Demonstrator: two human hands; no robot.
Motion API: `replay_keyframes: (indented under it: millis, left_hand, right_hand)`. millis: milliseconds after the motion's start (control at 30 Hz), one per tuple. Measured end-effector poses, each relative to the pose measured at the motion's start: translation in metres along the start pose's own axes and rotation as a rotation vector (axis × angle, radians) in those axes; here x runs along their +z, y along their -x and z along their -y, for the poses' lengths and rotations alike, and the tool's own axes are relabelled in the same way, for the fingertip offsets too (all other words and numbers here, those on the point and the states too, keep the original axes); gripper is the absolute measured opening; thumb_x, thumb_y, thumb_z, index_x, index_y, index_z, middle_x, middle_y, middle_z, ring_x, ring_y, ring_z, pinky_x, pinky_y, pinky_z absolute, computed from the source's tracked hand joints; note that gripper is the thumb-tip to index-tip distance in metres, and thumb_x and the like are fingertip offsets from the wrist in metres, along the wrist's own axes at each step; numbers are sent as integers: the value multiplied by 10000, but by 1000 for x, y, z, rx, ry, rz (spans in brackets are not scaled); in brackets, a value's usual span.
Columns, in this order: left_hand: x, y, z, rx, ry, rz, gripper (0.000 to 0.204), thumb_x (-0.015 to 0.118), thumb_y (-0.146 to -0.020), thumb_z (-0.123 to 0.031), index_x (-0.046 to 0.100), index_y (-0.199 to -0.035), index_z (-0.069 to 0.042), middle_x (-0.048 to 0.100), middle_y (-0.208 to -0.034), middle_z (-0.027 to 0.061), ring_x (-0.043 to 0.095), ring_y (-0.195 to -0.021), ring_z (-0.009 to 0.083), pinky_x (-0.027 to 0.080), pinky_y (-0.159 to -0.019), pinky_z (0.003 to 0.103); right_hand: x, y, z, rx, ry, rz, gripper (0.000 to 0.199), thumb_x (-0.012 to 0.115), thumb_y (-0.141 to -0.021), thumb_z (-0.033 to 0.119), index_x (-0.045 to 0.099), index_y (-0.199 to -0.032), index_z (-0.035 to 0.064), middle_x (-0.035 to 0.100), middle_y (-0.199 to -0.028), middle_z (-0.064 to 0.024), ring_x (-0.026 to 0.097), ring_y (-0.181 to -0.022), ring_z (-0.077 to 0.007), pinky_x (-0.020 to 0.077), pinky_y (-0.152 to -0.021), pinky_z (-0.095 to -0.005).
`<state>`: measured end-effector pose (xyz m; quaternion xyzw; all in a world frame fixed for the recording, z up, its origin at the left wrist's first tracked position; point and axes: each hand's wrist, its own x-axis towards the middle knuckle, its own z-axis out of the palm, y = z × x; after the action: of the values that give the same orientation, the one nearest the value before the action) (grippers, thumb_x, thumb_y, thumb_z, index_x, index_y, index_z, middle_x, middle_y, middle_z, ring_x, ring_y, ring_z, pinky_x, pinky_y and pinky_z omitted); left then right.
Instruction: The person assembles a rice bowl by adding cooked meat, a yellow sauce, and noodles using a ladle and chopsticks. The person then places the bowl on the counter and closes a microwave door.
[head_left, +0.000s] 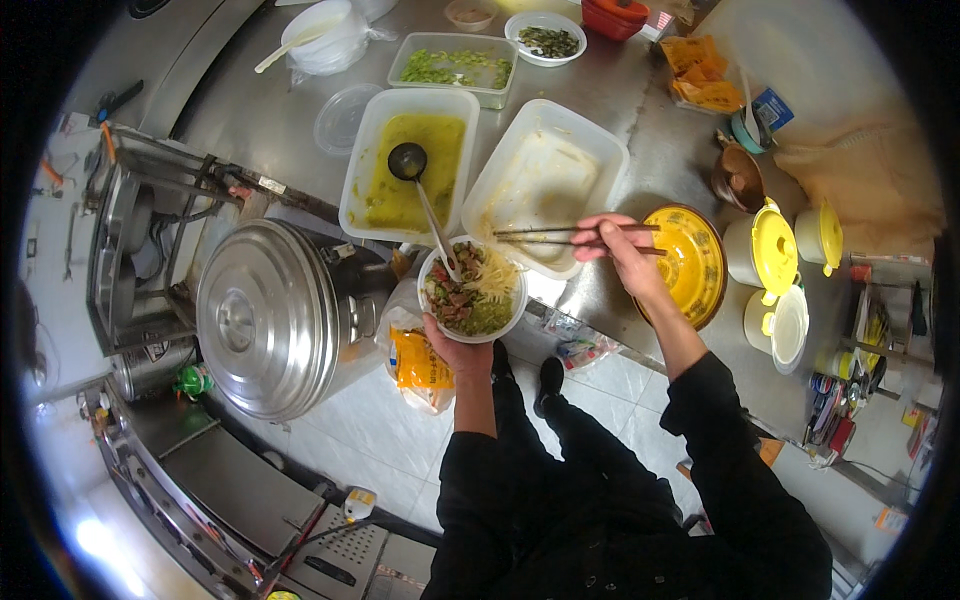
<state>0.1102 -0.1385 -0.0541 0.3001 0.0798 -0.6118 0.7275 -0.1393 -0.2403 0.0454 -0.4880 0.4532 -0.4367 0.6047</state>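
Note:
My left hand [462,352] is closed around the lower side of a white bowl [492,334]. Chopped meat, pale shreds and greens fill the bowl. In my right hand [625,252] a pair of dark chopsticks [545,238] points left, the tips near the bowl's upper right rim. A ladle [408,163] lies across a white tub of yellow-green soup or sauce [372,215], its handle reaching over the bowl. Beside it stands a second white tub [606,150], with pale residue and a few pale strips inside. A yellow patterned plate [690,265] sits behind my right wrist.
A large lidded steel pot [255,315] stands left of the bowl. Along the back of the steel counter [640,130] are a box of chopped greens [450,68] and a bowl of dark greens [546,40]. Yellow-lidded pots [773,252] stand at the right.

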Motion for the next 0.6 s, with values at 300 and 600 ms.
replay_keyframes:
  millis: [300,600]
  left_hand:
    - [5,-3,5,-17,-3,4,688,342,-1003,-597,422,-1524,-156,475,-1522,92,453,-1390,337,367,-1158,517]
    - [1,-4,5,-23,8,8,694,343,-995,-607,435,-1516,-158,483,-1514,93,463,-1382,342,368,-1155,528]
  right_hand:
    - [1,-4,0,-54,-10,-124,430,455,-1096,284,621,-1181,-104,692,-1094,-190,704,-912,-234,579,-864,-337]
    - [28,8,-35,-49,-67,-134,470,441,-1096,329,583,-1207,-105,696,-1078,-245,725,-919,-288,602,-851,-373]
